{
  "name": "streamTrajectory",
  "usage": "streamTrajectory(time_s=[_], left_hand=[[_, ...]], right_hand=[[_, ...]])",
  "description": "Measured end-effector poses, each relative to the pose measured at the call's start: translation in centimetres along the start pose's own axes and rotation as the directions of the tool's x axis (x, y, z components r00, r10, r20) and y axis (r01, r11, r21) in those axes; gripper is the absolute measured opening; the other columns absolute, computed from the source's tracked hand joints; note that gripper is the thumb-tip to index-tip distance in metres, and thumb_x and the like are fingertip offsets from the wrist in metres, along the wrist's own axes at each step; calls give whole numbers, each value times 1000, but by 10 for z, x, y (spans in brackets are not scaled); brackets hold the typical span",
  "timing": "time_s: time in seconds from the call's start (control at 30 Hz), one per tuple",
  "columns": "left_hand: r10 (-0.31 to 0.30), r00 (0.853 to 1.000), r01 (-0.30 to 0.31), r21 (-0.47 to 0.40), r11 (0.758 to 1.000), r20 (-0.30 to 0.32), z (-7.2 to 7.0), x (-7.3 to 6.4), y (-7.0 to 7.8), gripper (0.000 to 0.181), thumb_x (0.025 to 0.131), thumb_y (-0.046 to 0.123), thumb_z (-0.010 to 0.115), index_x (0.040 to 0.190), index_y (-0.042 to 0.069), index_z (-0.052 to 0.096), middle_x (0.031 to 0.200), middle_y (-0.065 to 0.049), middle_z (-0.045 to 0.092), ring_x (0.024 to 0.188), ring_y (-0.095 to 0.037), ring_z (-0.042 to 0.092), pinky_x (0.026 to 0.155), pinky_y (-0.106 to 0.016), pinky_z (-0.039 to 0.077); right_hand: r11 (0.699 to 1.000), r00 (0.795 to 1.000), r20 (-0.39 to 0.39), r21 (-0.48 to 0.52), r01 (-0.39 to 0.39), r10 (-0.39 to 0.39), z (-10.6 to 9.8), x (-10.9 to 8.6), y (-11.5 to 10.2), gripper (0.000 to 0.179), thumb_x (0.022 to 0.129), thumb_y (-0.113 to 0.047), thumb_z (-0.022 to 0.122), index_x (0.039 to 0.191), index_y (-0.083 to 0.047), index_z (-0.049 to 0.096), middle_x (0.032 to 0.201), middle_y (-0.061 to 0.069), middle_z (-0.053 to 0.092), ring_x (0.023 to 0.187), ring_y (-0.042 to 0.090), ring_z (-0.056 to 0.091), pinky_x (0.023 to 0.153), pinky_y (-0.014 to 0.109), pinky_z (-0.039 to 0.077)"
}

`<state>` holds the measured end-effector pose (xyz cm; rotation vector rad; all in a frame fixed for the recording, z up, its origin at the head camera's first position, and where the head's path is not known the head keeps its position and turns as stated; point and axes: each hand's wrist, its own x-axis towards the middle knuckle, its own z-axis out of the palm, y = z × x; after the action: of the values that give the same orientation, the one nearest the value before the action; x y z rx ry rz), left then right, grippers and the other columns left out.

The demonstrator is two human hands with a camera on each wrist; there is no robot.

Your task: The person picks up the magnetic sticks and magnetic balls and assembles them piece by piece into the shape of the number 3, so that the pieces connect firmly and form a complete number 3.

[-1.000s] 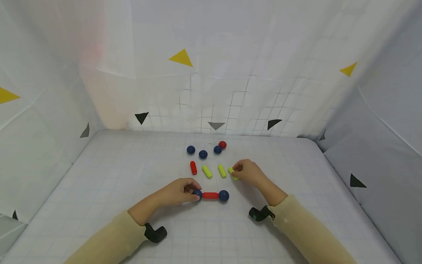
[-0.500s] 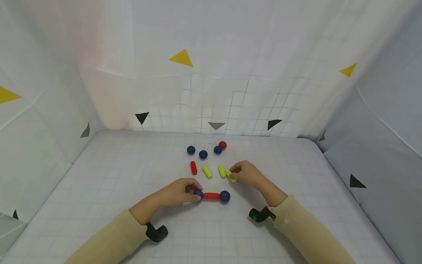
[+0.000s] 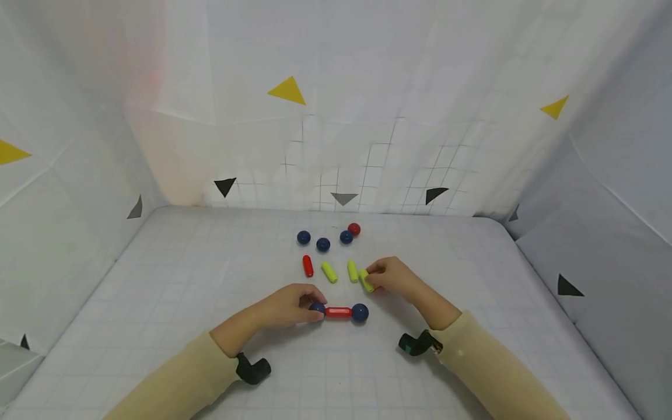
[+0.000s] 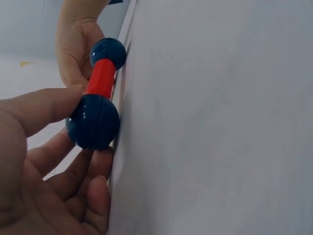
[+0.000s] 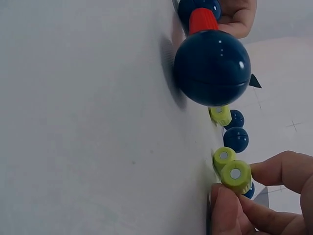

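Observation:
My left hand point(image 3: 286, 305) pinches the left blue ball point(image 4: 94, 122) of a dumbbell-shaped piece, thumb on one side and fingers on the other. A red magnetic rod point(image 3: 338, 313) joins it to a second blue ball point(image 3: 360, 313), which faces my right hand. Thumb and fingers of my right hand point(image 3: 397, 276) pinch a yellow-green magnetic rod point(image 3: 366, 281); its end with a round silver disc point(image 5: 235, 174) shows in the right wrist view. Just left of it lies another yellow-green rod point(image 3: 352, 271), with a third yellow-green rod point(image 3: 329, 272) further left.
A loose red rod point(image 3: 307, 266) lies left of the yellow-green ones. Behind the rods are several blue balls point(image 3: 322, 244) and a red ball point(image 3: 354, 229), close against one blue ball. White cloth walls point(image 3: 341, 151) bound the table point(image 3: 184, 262) at the back and sides.
My right hand has brought its yellow-green rod left, near the neighbouring one, and turned it slightly. My left hand has shifted a little right with the dumbbell-shaped piece.

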<state>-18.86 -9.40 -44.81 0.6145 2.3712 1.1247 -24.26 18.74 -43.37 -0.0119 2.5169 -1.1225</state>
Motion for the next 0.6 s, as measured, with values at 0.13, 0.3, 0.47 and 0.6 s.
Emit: streamTrajectory(time_s=[0.13, 0.3, 0.47, 0.6], left_hand=[[0, 1000, 0, 4, 1000, -5, 1, 2, 1, 24, 91, 29, 76, 113, 24, 68, 100, 7, 62, 95, -16, 54, 86, -33, 48], [0, 1000, 0, 6, 1000, -17, 3, 5, 1, 23, 91, 31, 75, 112, 25, 68, 96, 6, 61, 93, -16, 54, 81, -33, 47], [3, 1000, -3, 8, 1000, -23, 5, 7, 3, 24, 92, 32, 75, 113, 24, 69, 97, 6, 61, 93, -16, 54, 82, -33, 46], [0, 1000, 0, 10, 1000, -23, 5, 7, 4, 24, 92, 32, 74, 114, 24, 69, 96, 6, 61, 93, -16, 53, 80, -33, 46]], right_hand=[[998, 1000, 19, 56, -20, 19, 0, -3, -1, 34, 92, -15, 67, 122, 0, 67, 102, 9, 68, 82, 18, 61, 72, 28, 55], [990, 998, 57, 138, -39, 32, 0, -8, -1, 34, 91, -13, 66, 121, 4, 65, 102, 11, 67, 83, 19, 61, 73, 28, 56], [980, 996, 68, 190, -62, 50, 0, -10, 0, 36, 90, -12, 68, 122, 4, 63, 105, 11, 66, 84, 20, 62, 74, 28, 57], [975, 995, 91, 210, -66, 48, 1, -10, 4, 38, 90, -14, 69, 123, 5, 62, 107, 12, 67, 85, 20, 63, 77, 30, 57]])
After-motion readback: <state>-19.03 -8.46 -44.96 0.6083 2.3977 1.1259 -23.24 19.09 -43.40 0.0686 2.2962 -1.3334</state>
